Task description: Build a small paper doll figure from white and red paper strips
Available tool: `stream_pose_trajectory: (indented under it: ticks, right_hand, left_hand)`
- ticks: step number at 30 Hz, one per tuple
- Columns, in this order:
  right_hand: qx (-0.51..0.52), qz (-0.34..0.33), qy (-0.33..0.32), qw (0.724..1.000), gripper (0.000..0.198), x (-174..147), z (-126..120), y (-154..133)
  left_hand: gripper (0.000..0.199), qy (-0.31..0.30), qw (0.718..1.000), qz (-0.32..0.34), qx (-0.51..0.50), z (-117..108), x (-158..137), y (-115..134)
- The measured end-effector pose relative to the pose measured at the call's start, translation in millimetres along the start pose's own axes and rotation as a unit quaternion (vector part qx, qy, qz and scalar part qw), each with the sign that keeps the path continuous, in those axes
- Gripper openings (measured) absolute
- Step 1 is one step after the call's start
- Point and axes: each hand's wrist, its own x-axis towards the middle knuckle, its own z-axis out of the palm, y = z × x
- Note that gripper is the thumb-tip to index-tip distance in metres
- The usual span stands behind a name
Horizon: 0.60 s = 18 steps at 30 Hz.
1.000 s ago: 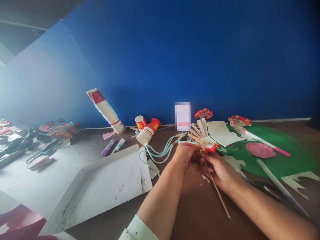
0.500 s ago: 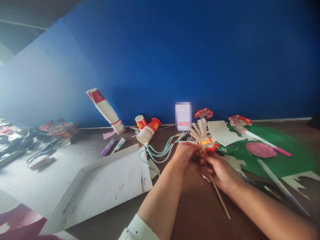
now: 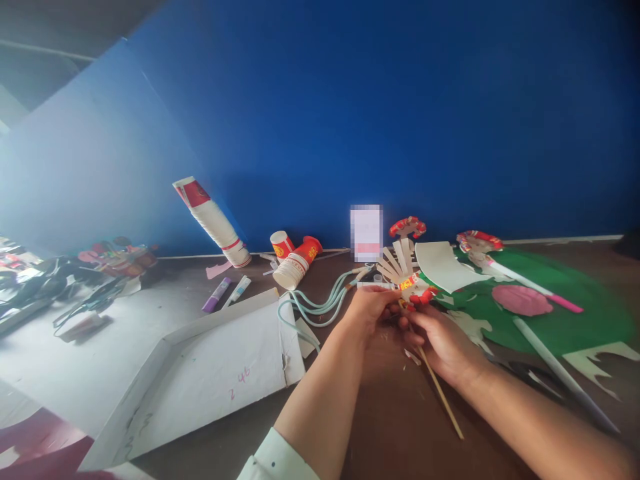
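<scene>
A red-and-white paper cup [image 3: 411,284], its wall cut into several fanned strips, is between my two hands above the table. My left hand [image 3: 374,305] closes its fingers on the cup's left side. From the right, my right hand [image 3: 440,333] pinches near the cup's base, its fingers curled around the upper part of a thin wooden stick [image 3: 442,396]. The stick slants down toward me. Fingers hide where its top end meets the cup. Small paper scraps [image 3: 413,357] lie below my hands.
A white box lid [image 3: 200,387] lies left, with pale blue cords [image 3: 320,308] behind it. Paper cups [image 3: 297,263], a leaning cup stack [image 3: 215,223] and glue sticks [image 3: 217,295] stand or lie further back. Right are green paper [image 3: 590,307], a white sheet [image 3: 445,265] and a white tube [image 3: 563,373].
The cut cup has tilted slightly, its strips leaning a little more to the left. The stick's lower end has shifted slightly right. Both hands keep nearly the same place.
</scene>
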Motion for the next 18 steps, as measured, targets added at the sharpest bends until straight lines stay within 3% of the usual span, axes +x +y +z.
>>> stream_pose_trajectory:
  ticks: [5, 8, 10, 15, 18]
  right_hand:
    - [0.001, -0.002, 0.016, 1.000, 0.024, 4, -1, 0]
    - [0.014, -0.024, 0.023, 0.999, 0.028, 6, -2, 1]
    - [0.006, -0.021, 0.013, 1.000, 0.029, 5, -1, 0]
    - [-0.030, -0.023, 0.012, 0.999, 0.027, -1, 3, -2]
    - [-0.043, -0.033, 0.022, 0.998, 0.025, -2, 5, -3]
  left_hand:
    - [0.008, -0.044, 0.995, -0.043, 0.076, -9, -7, 12]
    - [0.022, -0.129, 0.982, -0.045, 0.129, -19, -13, 21]
    - [0.033, -0.142, 0.978, -0.027, 0.153, -24, -17, 27]
    - [0.043, -0.087, 0.979, -0.003, 0.183, -21, -18, 32]
    - [0.036, -0.006, 0.986, 0.026, 0.162, -19, -12, 28]
